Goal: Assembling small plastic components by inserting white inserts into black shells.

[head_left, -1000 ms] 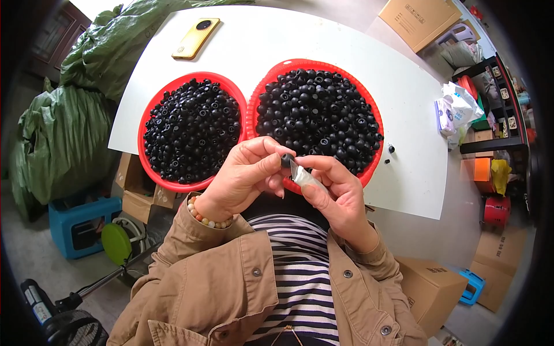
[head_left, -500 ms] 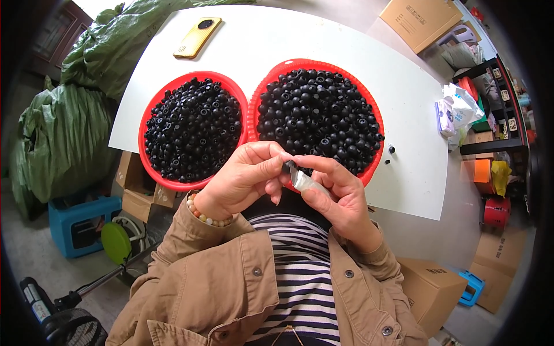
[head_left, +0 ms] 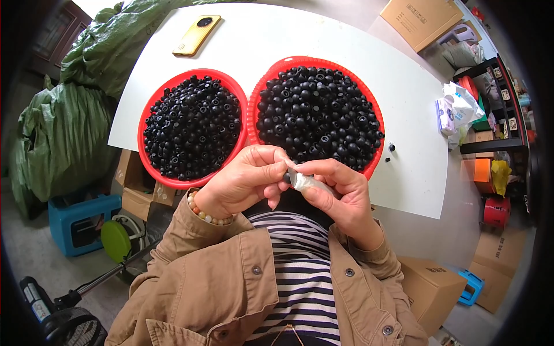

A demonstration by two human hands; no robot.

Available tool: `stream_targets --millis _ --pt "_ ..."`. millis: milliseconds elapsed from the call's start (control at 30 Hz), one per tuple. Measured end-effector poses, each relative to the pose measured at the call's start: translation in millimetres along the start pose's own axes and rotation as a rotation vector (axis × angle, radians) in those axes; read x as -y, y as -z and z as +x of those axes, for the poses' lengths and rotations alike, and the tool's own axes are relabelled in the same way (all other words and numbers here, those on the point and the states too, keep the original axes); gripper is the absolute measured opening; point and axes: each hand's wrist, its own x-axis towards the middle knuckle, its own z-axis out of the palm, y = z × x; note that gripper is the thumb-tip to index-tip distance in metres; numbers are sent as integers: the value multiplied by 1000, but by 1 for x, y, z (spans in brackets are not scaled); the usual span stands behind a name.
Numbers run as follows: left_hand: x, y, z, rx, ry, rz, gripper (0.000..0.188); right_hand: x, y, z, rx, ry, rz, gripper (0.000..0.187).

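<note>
My left hand [head_left: 251,176] is closed, its thumb and forefinger pinching a small black round part [head_left: 287,177], mostly hidden by the fingers. My right hand [head_left: 343,199] is closed around a small flat grey blade wrapped in white [head_left: 301,181]. Its grey end lies against the black part, and the right forefinger meets the left fingertips above it. Just beyond my hands stand two red basins: the left basin [head_left: 141,138] is heaped with smaller black hollow parts [head_left: 193,127], the right basin [head_left: 378,109] with larger round ones [head_left: 317,109].
Both basins stand on a white table [head_left: 404,184]. A yellow phone [head_left: 196,37] lies at its far left. Two loose black bits, the larger one [head_left: 392,147] farther away, lie right of the basins. Cardboard boxes [head_left: 430,288], a blue stool [head_left: 83,225] and green sacks [head_left: 60,138] surround the table.
The blade's grey end has turned and sits lower against the black part, which shows less between my fingers. Both hands stay together in nearly the same place.
</note>
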Motion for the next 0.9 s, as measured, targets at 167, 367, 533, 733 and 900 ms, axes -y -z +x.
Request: stream_targets --millis 167,367,533,733,900 --pt "-1 0 2 14 -11 -77 15 -1 3 0 14 -55 29 32" --pt "-2 3 2 -23 -16 -83 16 -8 3 2 -97 -98 139 39" --pt "-8 2 -6 -43 -61 -57 16 -13 -1 5 -143 -120 124 35" --pt "-39 3 -35 -335 -206 480 12 -16 -4 2 -277 -151 110 32" --pt "-68 41 -86 -1155 -554 1442 9 -17 -7 4 -273 -112 112 32"
